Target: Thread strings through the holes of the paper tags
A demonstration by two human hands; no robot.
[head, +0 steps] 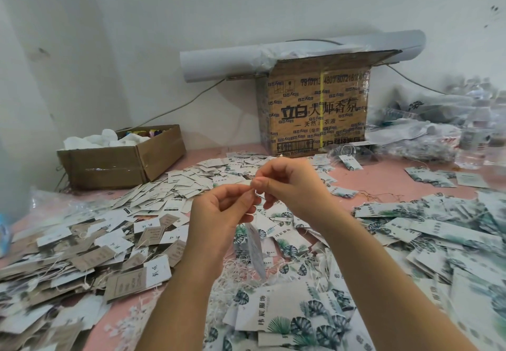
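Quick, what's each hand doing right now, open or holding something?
Left hand: pinching the string of the hanging tag.
Right hand: pinching that string too, close to the left fingertips.

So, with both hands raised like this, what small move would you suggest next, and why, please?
Probably pull the string gently onward with the right hand while the left hand holds steady. Both pinch at one spot, fingertips meeting, and a tag already dangles beneath them, so it seems threaded; the string itself is too fine to make out.
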